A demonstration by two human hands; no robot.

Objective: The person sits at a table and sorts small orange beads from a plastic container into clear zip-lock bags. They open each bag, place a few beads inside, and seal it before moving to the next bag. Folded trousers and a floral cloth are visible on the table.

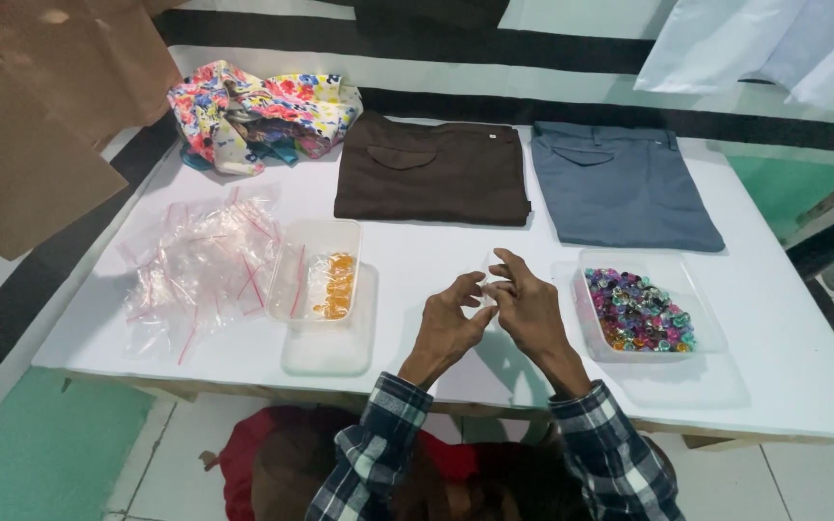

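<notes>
At the near edge of the white desk (803, 386), the left hand (448, 323) and right hand (525, 307) meet, fingers pinched shut on a small clear bag (490, 280) held between them just above the surface. Right of the hands sits a clear tray of coloured rings (637, 309). To the left a clear tub (320, 270) holds orange pieces, with loose zip bags (200, 265) beside it. Far back lie brown trousers (431, 169), blue trousers (620, 183) and a floral cloth (263, 111).

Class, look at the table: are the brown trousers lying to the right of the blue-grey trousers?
No, the brown trousers lie left of the blue-grey trousers.
</notes>
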